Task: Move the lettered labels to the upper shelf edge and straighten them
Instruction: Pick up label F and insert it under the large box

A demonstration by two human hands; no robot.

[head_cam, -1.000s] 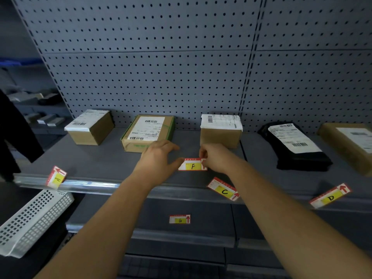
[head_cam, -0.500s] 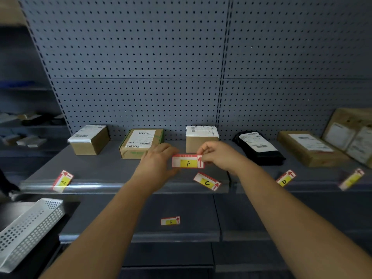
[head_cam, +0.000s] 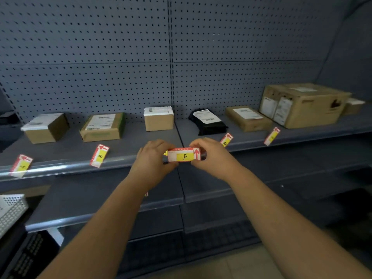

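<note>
The grey pegboard wall (head_cam: 100,57) is rising behind the upper shelf edge (head_cam: 66,167), and a lower shelf (head_cam: 100,198) is jutting out beneath that edge. Back from the edge, parcels are sitting in a row: a large carton (head_cam: 302,105) far to the right, a flat brown box (head_cam: 247,118) beside it, a green-taped box (head_cam: 102,127) left of centre, a white-topped box (head_cam: 45,127) further left, a small box (head_cam: 159,119) at centre and a black pouch (head_cam: 209,123) right of centre. A white perforated basket (head_cam: 10,212) is lying below the edge at the far left.

The left hand (head_cam: 153,158) and the right hand (head_cam: 213,156) are each pinching one end of the F label (head_cam: 184,155), holding it level right at the middle of the edge; whether it is touching the edge cannot be told. The A label (head_cam: 21,165) and B label (head_cam: 99,156) are leaning crookedly on the edge to the left, the D label (head_cam: 226,139) and a label with an unreadable letter (head_cam: 271,136) are tilting on it to the right
</note>
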